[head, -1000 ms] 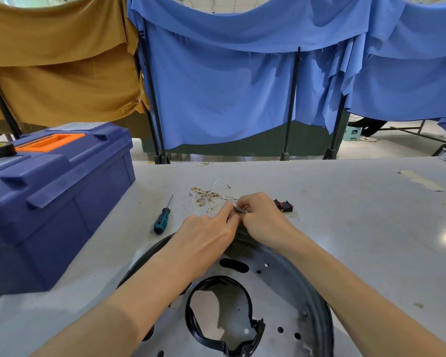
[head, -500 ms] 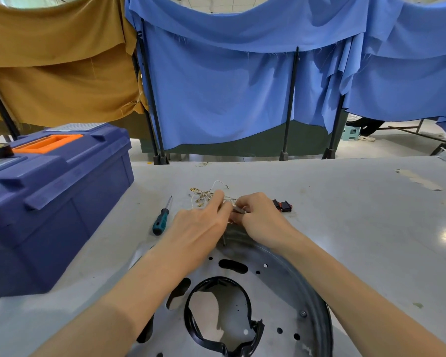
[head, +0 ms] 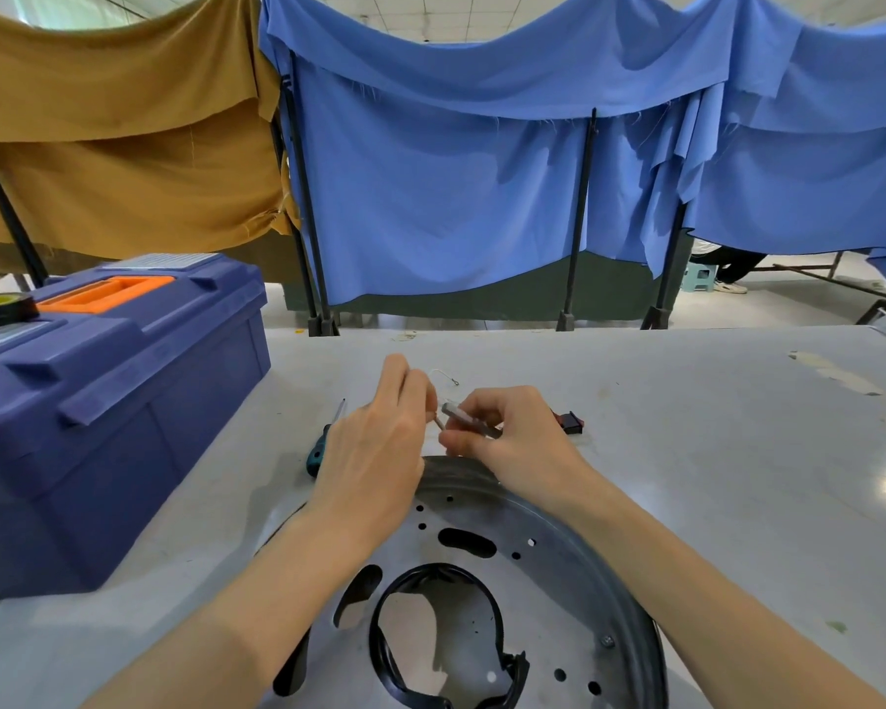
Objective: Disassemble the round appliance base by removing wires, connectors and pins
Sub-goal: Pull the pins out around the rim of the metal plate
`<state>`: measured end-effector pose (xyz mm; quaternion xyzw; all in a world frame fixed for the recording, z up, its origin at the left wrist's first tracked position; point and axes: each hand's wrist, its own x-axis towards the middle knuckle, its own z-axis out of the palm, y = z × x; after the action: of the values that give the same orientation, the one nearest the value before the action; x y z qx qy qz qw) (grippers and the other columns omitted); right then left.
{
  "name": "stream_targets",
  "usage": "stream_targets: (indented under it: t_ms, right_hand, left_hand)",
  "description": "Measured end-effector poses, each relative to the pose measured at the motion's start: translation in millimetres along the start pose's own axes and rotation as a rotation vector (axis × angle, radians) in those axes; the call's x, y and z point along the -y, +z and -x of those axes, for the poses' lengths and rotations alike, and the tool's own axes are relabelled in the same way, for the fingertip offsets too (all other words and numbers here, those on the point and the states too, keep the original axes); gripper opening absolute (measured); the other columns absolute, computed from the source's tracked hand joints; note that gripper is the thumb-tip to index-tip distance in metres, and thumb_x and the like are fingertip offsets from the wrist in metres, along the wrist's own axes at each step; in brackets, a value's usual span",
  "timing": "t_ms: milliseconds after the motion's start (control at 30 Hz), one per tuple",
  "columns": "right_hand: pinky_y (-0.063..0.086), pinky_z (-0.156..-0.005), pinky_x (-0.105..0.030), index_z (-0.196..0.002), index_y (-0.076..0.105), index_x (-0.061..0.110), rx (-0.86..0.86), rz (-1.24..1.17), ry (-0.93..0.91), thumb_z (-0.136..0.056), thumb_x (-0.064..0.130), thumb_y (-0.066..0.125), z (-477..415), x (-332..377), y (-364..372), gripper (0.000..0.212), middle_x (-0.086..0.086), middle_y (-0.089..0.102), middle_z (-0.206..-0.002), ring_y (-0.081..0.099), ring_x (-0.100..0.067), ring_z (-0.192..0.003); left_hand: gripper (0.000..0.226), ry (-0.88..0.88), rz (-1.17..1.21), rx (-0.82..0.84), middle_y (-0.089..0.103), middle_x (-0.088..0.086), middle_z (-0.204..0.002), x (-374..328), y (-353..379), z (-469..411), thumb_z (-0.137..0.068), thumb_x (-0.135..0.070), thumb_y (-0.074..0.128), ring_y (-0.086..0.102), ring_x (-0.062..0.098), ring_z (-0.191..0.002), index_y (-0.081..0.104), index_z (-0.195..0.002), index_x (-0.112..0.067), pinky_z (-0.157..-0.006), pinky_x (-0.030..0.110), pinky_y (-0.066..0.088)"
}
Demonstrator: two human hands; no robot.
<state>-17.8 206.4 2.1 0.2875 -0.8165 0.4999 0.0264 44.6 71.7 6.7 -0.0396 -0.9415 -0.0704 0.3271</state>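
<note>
Just beyond the round base's [head: 558,545] far rim, the right grip [head: 512,442] clasps a grey connector [head: 469,419]; the left grip [head: 374,452] pinches its pin [head: 437,419]. With white wire [head: 443,373] lying loose beyond them, the base looks nearly stripped, with this pin left.

Round grey perforated base [head: 533,596] lies flat; a small metal connector [head: 469,418] is held above its rim.

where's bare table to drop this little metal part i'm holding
Widest bare stretch of table: right of the round base, beyond the black-and-red connector, short of the tape scraps. Crowded on the left: the screwdriver lies between toolbox and base, a wire farther back.
</note>
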Motion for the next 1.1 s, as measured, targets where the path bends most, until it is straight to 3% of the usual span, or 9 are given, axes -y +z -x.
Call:
stream_targets:
  t_ms: [100,233,400,533,733,800,933,1033,1100]
  right_hand:
    - [0.052,-0.073,-0.034,-0.082,0.069,0.008,-0.109,-0.012,0.057,-0.084,0.010,0.072,-2,-3,-1,0.004,-0.007,0.071,-0.074,0.067,-0.024,-0.075]
    - [0.050,-0.067,-0.029,-0.077,0.070,0.012,-0.317,-0.051,0.170,-0.085,0.012,0.071,-5,-9,-8,0.008,-0.006,0.069,-0.073,0.062,-0.020,-0.070]
    - [0.041,-0.049,-0.017,-0.066,0.070,0.011,-0.363,-0.027,0.316,-0.081,0.008,0.074,-17,-23,-40,0.016,-0.010,0.070,-0.069,0.057,-0.013,-0.057]
    - [0.040,-0.061,-0.030,-0.076,0.073,-0.006,-0.302,0.109,0.494,-0.078,0.001,0.073,-17,-48,-61,0.007,-0.029,0.070,-0.087,0.050,-0.023,-0.065]
    - [0.038,-0.059,-0.028,-0.088,0.069,-0.014,-0.078,0.345,0.621,-0.071,-0.002,0.075,-17,-70,-54,0.021,-0.022,0.063,-0.072,0.050,-0.023,-0.066]
    - [0.033,-0.051,-0.023,-0.077,0.062,-0.006,-0.052,0.424,0.615,-0.072,0.000,0.075,-16,-69,-52,0.014,-0.011,0.051,-0.061,0.046,-0.022,-0.063]
    - [0.025,-0.043,-0.026,-0.060,0.038,0.010,0.017,0.503,0.606,-0.075,0.008,0.077,-16,-69,-51,0.042,-0.004,0.036,-0.056,0.034,-0.018,-0.053]
    - [0.031,-0.049,-0.025,-0.072,0.059,0.000,-0.023,0.483,0.560,-0.080,0.014,0.077,-18,-65,-56,0.024,-0.007,0.047,-0.060,0.041,-0.019,-0.056]
    - [0.035,-0.052,-0.026,-0.082,0.069,-0.007,-0.030,0.407,0.482,-0.081,0.021,0.078,-18,-58,-63,0.030,-0.010,0.058,-0.064,0.045,-0.019,-0.056]
  left_hand:
    - [0.015,0.041,-0.045,-0.071,0.060,0.006,-0.086,3,4,0,-0.082,-0.018,0.072,0.054,0.018,-0.054,0.065,-0.086,-0.006,-0.044,0.015,0.016]
    - [0.034,0.067,-0.088,0.155,0.061,-0.005,-0.103,5,22,4,-0.098,-0.045,0.037,0.061,0.017,-0.088,0.059,-0.106,-0.021,-0.062,0.026,0.032]
    - [0.034,0.108,-0.174,0.269,0.061,-0.003,-0.103,6,34,6,-0.101,-0.047,0.026,0.060,0.023,-0.093,0.047,-0.104,-0.021,-0.064,0.030,0.032]
    - [0.031,0.117,-0.173,0.289,0.059,-0.002,-0.101,7,36,7,-0.101,-0.046,0.024,0.060,0.023,-0.090,0.043,-0.102,-0.022,-0.063,0.030,0.033]
    - [0.025,0.117,-0.129,0.302,0.060,-0.002,-0.099,9,37,8,-0.102,-0.044,0.025,0.059,0.025,-0.089,0.038,-0.096,-0.024,-0.062,0.032,0.034]
    - [0.023,0.110,-0.111,0.315,0.060,-0.002,-0.097,9,37,7,-0.102,-0.044,0.026,0.059,0.025,-0.088,0.033,-0.091,-0.025,-0.061,0.032,0.033]
    - [0.022,0.108,-0.112,0.320,0.060,-0.002,-0.095,10,37,8,-0.102,-0.044,0.026,0.059,0.024,-0.085,0.031,-0.090,-0.026,-0.062,0.032,0.035]
    - [0.023,0.103,-0.109,0.323,0.060,-0.002,-0.094,10,37,7,-0.101,-0.045,0.027,0.058,0.024,-0.083,0.028,-0.088,-0.026,-0.061,0.031,0.033]
    - [0.024,0.098,-0.111,0.328,0.061,-0.002,-0.092,10,36,5,-0.101,-0.045,0.028,0.058,0.024,-0.082,0.029,-0.088,-0.026,-0.061,0.031,0.034]
